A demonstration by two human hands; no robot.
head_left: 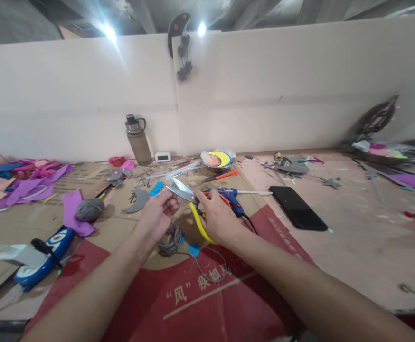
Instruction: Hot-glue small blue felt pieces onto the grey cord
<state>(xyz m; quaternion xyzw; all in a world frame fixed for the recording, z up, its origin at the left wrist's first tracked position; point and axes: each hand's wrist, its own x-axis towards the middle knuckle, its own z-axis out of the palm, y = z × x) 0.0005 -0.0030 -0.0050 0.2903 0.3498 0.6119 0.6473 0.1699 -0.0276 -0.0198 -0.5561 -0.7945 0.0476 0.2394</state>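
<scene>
My right hand (217, 217) grips yellow-handled scissors (183, 191), blades apart and pointing left toward my left hand. My left hand (159, 211) is closed in a pinch just below the blades, on something too small to make out; grey yarn (171, 239) hangs and bunches beneath it. A small blue felt piece (193, 249) lies on the red cardboard (193, 294) under my hands. A blue glue gun (233, 198) lies right behind my right hand.
A black phone (297, 207) lies to the right. A grey yarn ball (89, 209) and purple felt (72, 209) sit left, with a blue-and-white object (47, 256). A water bottle (138, 141), small clock (162, 156) and bowl (219, 159) stand by the white wall.
</scene>
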